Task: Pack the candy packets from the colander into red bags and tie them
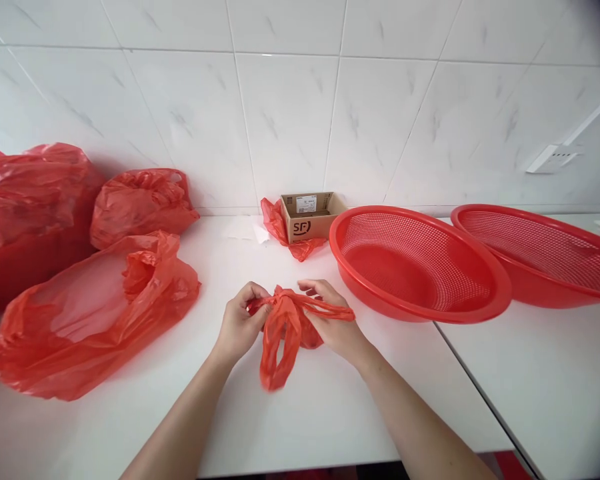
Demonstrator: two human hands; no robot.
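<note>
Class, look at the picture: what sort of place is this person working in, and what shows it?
Probably a kitchen: tiled wall, white countertop, red colander baskets.

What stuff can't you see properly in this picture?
- Head view: what is inside the small red bag; the left hand and right hand cover its knot.
- Head view: contents of the cardboard box; its front wall hides them, and the label is too small to read.
- Head view: the far red basket is cut by the right edge.

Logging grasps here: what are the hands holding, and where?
Both hands, left and right, grip a small red plastic bag by its bunched top near the handles.
</note>
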